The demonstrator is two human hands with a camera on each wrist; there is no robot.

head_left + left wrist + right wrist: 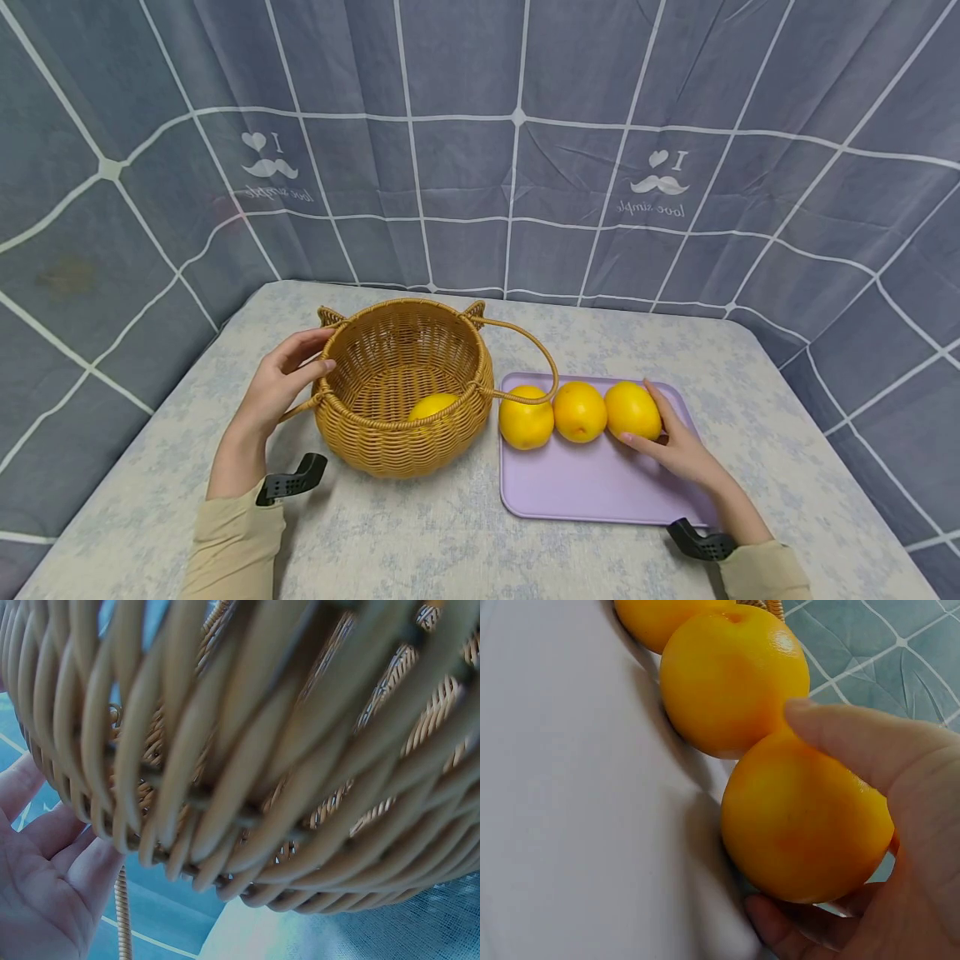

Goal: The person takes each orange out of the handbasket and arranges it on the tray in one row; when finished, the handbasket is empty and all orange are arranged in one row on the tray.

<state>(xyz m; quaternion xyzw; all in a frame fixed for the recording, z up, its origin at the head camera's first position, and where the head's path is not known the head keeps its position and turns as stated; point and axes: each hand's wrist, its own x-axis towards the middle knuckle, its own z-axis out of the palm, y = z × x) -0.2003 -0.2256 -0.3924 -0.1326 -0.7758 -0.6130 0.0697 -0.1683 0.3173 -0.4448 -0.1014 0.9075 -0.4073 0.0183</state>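
My left hand (pixel 281 383) holds the left rim of a round wicker basket (pixel 405 450), its thumb over the edge. In the left wrist view, the fingers lie against the woven wall. One orange (pixel 435 406) lies inside the basket, partly hidden by the front rim. My right hand (pixel 678 442) grips the rightmost orange (pixel 630 410) of three in a row on a lilac tray (pixel 577 492). In the right wrist view, the thumb lies over this orange (pixel 802 817) and the fingers curl beneath its far side. The middle orange (pixel 580 412) touches it.
One basket handle (pixel 536 337) leans right, over the leftmost orange (pixel 526 419) on the tray. The other handle (pixel 300 408) hangs at the left. A patterned cloth (pixel 382 542) covers the table, and a grey-blue gridded curtain (pixel 465 167) stands behind it.
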